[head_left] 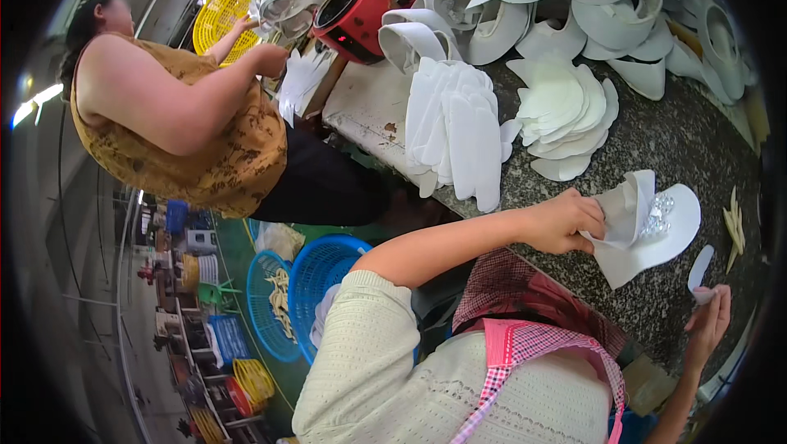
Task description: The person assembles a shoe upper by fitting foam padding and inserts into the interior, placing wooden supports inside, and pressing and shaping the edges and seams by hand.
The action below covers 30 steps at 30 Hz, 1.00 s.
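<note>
My left hand (564, 221) is closed on the edge of a white shoe upper (627, 251), which rests tilted on the dark speckled tabletop (566, 268). Clear stones (658, 216) glitter on its front part. Off to the right, my right hand (711, 321) pinches one end of a small curved white strip (700, 268), held apart from the upper. Beyond my left hand lie a fanned stack of pale curved pieces (566, 108) and a pile of long white insole-shaped pieces (455, 128).
Many white shoe uppers (615, 22) are heaped at the far side. A red round appliance (352, 22) stands farther left, near a co-worker (188, 108) reaching by a yellow basket (221, 22). Thin cream strips (734, 231) lie at the right. Blue baskets (307, 272) sit on the floor.
</note>
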Tool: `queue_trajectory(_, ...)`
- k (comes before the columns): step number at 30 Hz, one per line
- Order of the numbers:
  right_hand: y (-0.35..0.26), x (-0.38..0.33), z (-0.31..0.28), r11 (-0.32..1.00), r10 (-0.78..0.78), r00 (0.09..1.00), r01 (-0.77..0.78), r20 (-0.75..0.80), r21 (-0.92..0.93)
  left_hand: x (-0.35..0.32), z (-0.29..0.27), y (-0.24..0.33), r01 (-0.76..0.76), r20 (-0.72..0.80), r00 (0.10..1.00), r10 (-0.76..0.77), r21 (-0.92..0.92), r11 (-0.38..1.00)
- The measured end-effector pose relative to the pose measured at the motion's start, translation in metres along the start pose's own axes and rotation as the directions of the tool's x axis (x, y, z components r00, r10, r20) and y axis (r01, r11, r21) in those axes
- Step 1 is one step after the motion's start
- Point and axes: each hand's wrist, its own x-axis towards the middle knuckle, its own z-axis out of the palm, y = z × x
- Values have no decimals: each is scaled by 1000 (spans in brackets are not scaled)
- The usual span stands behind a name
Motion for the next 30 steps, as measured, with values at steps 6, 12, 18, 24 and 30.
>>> queue_trajectory(6,4,15,3,974,110,994,-102,-29,205,-12,-1,3,52,-48,998,-51,8,999)
queue_trajectory(12,-9,2,-12,919,231,964,-262,134,296,4,2,-8,-205,-204,959,195,-28,978)
queue_trajectory(18,-19,21,21,967,-81,995,92,54,-237,-9,-12,-3,109,-5,994,-109,26,994)
queue_trajectory(24,-29,20,24,982,-17,1000,18,10,-186,-18,-10,-6,206,-35,978,-205,27,978)
queue_trajectory(30,-40,14,25,984,109,988,-123,107,131,-4,-6,12,170,-49,983,-179,-146,975)
